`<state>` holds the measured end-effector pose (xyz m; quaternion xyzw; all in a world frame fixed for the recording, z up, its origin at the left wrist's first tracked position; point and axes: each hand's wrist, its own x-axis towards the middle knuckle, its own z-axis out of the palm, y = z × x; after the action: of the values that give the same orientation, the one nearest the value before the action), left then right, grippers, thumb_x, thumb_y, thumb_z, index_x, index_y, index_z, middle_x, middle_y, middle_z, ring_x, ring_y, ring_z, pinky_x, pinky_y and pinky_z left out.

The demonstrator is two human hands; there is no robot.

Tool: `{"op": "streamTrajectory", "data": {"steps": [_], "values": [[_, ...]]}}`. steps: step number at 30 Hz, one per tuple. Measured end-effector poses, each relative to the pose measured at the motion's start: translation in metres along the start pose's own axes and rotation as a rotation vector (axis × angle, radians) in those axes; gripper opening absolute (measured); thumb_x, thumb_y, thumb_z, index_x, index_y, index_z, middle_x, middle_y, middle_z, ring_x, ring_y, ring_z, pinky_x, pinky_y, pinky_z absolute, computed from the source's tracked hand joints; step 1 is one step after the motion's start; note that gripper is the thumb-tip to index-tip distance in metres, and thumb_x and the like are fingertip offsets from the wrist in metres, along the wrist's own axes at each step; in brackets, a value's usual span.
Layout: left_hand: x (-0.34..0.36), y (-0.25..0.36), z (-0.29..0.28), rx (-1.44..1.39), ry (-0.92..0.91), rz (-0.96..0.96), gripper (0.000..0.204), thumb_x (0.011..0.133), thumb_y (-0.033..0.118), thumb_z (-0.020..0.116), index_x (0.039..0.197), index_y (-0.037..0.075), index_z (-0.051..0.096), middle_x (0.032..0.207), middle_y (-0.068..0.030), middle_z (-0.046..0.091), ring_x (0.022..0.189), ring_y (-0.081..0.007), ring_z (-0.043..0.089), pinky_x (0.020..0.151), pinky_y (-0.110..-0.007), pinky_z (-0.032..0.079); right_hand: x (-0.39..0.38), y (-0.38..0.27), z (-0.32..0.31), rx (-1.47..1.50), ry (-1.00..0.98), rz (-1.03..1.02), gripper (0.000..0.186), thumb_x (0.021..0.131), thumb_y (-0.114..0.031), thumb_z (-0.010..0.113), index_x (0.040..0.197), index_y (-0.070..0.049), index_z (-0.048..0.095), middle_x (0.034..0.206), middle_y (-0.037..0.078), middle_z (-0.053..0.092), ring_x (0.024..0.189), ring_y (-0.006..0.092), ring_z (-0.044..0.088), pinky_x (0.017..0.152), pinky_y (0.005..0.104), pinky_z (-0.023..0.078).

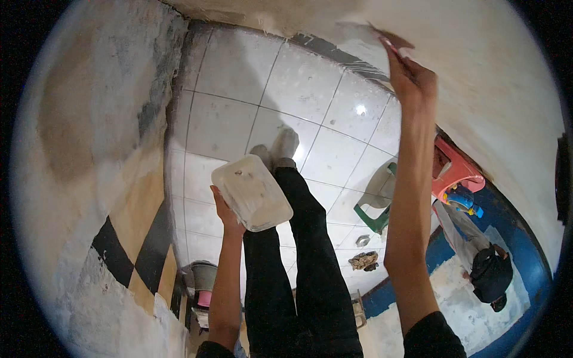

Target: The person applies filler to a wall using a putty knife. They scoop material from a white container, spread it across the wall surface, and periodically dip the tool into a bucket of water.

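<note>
Much likely depends on steady pressure and a shallow angle where the right grip point(416, 79) pinches a flat-bladed tool point(395, 42) at the beige wall point(483, 77), while the left grip point(229, 216), clasping a whitish tub point(253, 193) well apart from that wall, should hold it level.

Room above floor point(224, 122); green stool point(377, 224), seemingly, obstructs right.

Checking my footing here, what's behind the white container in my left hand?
Around its edges: left hand, black trousers, feet, pale floor tiles. The container covers whatever lies directly behind, including part of your left leg.
</note>
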<state>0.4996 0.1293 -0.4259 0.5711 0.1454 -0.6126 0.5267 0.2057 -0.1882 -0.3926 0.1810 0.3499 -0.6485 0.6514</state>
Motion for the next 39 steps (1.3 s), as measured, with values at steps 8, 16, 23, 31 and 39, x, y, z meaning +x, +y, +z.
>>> {"op": "streamTrajectory", "data": {"steps": [8,16,23,31,39], "values": [[0.001,-0.004,0.0,0.009,0.05,0.011,0.064,0.091,0.057,0.031,0.129,0.006,0.04,0.122,-0.0116,0.05,0.109,-0.0252,0.051,0.093,-0.039,0.044,-0.028,0.01,-0.008,-0.581,0.034,-0.142,0.038,0.09,0.004,0.032,0.128,0.011,0.031,0.134,0.026,0.034,0.125,0.0352,0.035,0.107,0.0446,0.031],[0.0,-0.003,-0.011,-0.054,-0.016,-0.069,0.069,0.09,0.059,0.032,0.133,0.006,0.034,0.128,-0.0138,0.044,0.114,-0.03,0.047,0.095,-0.044,0.042,-0.089,0.012,0.02,-0.397,-0.075,-0.068,0.039,0.093,-0.001,0.033,0.13,0.011,0.029,0.135,0.024,0.035,0.121,0.0364,0.04,0.106,0.042,0.034],[0.004,-0.016,0.013,-0.116,-0.147,-0.075,0.067,0.091,0.058,0.032,0.131,0.005,0.037,0.124,-0.0122,0.049,0.111,-0.0259,0.051,0.093,-0.04,0.044,0.09,-0.032,-0.102,-0.814,-0.087,-0.175,0.04,0.093,-0.01,0.041,0.129,0.005,0.035,0.134,0.022,0.039,0.118,0.0335,0.044,0.102,0.0402,0.038],[0.003,-0.008,-0.027,-0.071,-0.027,-0.04,0.067,0.09,0.058,0.033,0.13,0.005,0.038,0.124,-0.0125,0.049,0.11,-0.0259,0.051,0.093,-0.041,0.044,-0.047,0.04,-0.024,-0.587,-0.198,-0.236,0.038,0.093,-0.006,0.036,0.122,0.017,0.034,0.124,0.033,0.041,0.116,0.04,0.044,0.099,0.0472,0.041],[0.006,-0.011,-0.01,-0.104,-0.142,-0.08,0.066,0.091,0.058,0.031,0.13,0.005,0.038,0.124,-0.0125,0.049,0.111,-0.0263,0.051,0.093,-0.041,0.044,0.04,-0.017,-0.073,-0.928,-0.091,-0.278,0.037,0.092,-0.003,0.035,0.126,0.008,0.037,0.127,0.027,0.041,0.12,0.0386,0.04,0.104,0.0536,0.032]]}}
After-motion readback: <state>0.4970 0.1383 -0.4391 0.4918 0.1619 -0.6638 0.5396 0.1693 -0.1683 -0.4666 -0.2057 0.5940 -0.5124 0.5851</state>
